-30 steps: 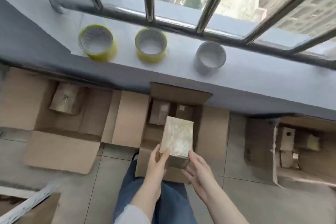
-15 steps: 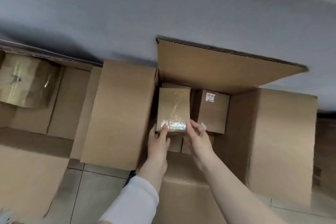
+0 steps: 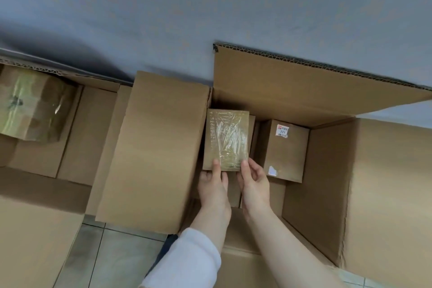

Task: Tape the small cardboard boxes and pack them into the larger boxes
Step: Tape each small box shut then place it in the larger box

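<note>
Below grey wall [image 3: 210,7], left hand [image 3: 214,188] and right hand [image 3: 253,184] apparently pinch taped box [image 3: 228,133].

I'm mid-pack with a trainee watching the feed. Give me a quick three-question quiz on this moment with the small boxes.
1. True or false: only the right hand holds the taped small box; the left hand is off it.
2. The labelled small box lies: A) left of the taped small box; B) right of it, inside the same large box; C) on top of it.
3. Fill in: the large box's top flaps are ____.
Key: 1 false, both hands hold its near end. 2 B. 3 open.
</note>
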Demonstrator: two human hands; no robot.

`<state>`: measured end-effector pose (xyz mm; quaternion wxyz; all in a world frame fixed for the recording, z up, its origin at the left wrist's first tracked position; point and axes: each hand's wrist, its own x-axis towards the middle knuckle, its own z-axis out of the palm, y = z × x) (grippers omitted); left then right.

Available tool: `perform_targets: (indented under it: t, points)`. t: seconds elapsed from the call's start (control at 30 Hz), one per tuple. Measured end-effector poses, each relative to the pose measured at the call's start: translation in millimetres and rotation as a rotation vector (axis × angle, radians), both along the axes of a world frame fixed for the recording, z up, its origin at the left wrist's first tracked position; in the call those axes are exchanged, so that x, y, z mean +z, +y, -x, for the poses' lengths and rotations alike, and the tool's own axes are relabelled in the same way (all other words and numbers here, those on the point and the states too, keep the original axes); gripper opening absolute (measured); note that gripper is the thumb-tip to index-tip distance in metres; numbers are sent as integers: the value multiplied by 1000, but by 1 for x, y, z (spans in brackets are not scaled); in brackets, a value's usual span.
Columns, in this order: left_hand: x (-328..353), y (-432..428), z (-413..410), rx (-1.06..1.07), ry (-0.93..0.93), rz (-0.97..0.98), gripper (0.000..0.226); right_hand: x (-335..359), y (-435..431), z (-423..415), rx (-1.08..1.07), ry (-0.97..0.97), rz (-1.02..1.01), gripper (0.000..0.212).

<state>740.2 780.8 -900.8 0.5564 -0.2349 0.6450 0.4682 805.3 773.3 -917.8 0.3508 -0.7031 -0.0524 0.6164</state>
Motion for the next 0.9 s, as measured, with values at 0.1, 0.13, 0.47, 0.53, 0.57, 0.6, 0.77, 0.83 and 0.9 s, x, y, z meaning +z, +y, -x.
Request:
perform_targets:
  t: [0.1,0.13,0.47,0.53,0.57,0.6,0.77,0.83,0.9]
  points:
    - [1,0,-1,2,9,7,16,1,1,-2,-7,0,-4,26]
    - [2,-1,-2,1,10,4,17,1,1,-3,-9,0,-6,24]
    - [7,4,2,-95,-14,11,50,7,7,-1,210,-242,-84,19]
    - [5,7,5,-78,-16,14,49,4,12,0,283,-293,-113,18]
    - [4,8,5,-78,-15,16,47,2,13,-1,301,-302,-114,18]
    - [3,9,5,-83,-16,20,45,0,13,-2,303,-298,-108,17]
    - [0,9,12,-137,-49,17,45,2,13,-5,293,-129,7,28]
    - [14,7,16,-225,-72,38,56,18,19,-11,338,30,125,53]
    - [44,4,20,-348,-75,85,65,49,25,-17,433,19,206,69]
